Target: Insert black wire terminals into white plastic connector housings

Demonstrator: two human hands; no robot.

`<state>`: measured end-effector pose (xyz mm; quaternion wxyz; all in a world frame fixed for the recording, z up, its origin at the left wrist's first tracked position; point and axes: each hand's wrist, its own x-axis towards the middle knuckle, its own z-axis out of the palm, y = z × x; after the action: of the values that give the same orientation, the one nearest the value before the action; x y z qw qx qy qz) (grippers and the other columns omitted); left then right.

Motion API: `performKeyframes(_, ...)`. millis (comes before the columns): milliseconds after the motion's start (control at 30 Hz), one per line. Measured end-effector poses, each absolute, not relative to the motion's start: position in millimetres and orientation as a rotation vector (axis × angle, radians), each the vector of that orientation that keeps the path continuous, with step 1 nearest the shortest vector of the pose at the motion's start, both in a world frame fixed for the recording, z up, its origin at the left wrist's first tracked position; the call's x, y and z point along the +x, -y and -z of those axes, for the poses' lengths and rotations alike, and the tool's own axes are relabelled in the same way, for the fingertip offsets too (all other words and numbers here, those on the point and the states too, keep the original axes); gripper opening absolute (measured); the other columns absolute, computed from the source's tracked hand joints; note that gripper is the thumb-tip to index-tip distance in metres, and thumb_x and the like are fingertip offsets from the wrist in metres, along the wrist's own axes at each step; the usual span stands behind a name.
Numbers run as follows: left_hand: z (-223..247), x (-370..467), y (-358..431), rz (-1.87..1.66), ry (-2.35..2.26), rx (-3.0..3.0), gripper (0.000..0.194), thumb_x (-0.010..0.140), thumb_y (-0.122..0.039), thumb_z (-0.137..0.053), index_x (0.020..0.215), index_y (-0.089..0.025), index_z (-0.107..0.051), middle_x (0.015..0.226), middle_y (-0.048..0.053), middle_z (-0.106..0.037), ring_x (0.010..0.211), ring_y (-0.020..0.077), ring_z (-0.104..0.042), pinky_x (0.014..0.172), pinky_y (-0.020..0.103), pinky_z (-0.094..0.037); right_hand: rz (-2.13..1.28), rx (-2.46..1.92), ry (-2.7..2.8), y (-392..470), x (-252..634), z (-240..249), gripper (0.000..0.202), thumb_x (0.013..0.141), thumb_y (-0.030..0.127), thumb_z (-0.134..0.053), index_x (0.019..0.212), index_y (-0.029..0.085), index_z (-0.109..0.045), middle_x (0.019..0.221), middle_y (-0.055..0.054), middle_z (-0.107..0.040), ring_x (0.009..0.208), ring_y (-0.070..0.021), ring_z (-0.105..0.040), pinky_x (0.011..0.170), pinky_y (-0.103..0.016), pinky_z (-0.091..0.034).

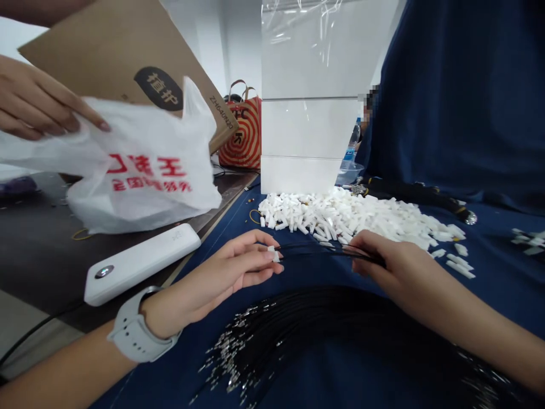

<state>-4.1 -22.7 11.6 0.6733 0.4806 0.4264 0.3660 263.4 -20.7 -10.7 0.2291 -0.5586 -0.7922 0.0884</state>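
My left hand point(238, 262) pinches a small white plastic piece point(275, 255) between thumb and fingers. Thin black cords point(317, 253) run from that piece across to my right hand point(394, 264), whose fingers are closed around them. Whether the cords pass into the white piece or only touch it, I cannot tell. Below both hands lies a thick curved bundle of black cords point(327, 312) with shiny metal ends. Just beyond my hands spreads a heap of similar white plastic pieces point(353, 213) on the dark blue cloth point(502, 250).
At left, another person's hand point(38, 105) holds a white plastic bag point(149, 136) before a cardboard box point(114, 45). A white elongated device point(142, 264) lies on the dark table. Behind the heap stands a white panel point(304, 130); a red patterned bag point(244, 133) is farther back.
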Motion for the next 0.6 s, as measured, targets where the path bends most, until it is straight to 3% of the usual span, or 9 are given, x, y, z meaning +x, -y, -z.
performKeyframes(100,-10.4,-5.1,23.1,-0.794,-0.945,1.089,0.004,0.084,-0.019,-0.068,0.087,-0.021,-0.065,0.084,-0.002,-0.066,0.089,0.0091,-0.067,0.081,0.015,-0.052,-0.299,-1.516,2.160,19.9,262.4,9.0,0.010,0.083,0.020,-0.047,0.078,0.022,-0.056,0.061,0.001,-0.064,0.053,-0.0166,-0.060,0.051,-0.027,-0.042)
performKeyframes(267,-6.0,-5.6,22.2,-0.832,-0.971,1.077,0.012,0.082,-0.030,-0.072,0.081,-0.020,-0.068,0.095,0.000,-0.069,0.095,0.0118,-0.066,0.090,0.020,-0.051,-0.278,-1.448,2.193,23.9,257.5,11.8,0.015,0.092,0.030,-0.049,0.083,0.022,-0.059,0.077,-0.002,-0.071,0.066,-0.0186,-0.067,0.057,-0.028,-0.046)
performKeyframes(367,-3.4,-6.3,20.3,-0.842,-1.084,1.106,0.013,0.079,-0.030,-0.075,0.086,-0.021,-0.069,0.100,0.001,-0.069,0.100,0.0123,-0.064,0.093,0.021,-0.050,-0.210,-1.453,2.217,25.5,257.4,14.5,0.017,0.092,0.037,-0.055,0.085,0.023,-0.061,0.069,-0.001,-0.069,0.059,-0.0175,-0.064,0.053,-0.027,-0.044)
performKeyframes(600,-9.3,-9.3,17.0,-0.867,-1.086,1.138,0.020,0.075,-0.018,-0.077,0.091,-0.022,-0.067,0.102,-0.001,-0.065,0.096,0.0095,-0.063,0.085,0.017,-0.050,-0.049,-1.475,2.399,16.4,278.2,12.3,0.013,0.081,0.020,-0.057,0.091,0.022,-0.065,0.060,0.001,-0.064,0.047,-0.0148,-0.057,0.047,-0.026,-0.042)
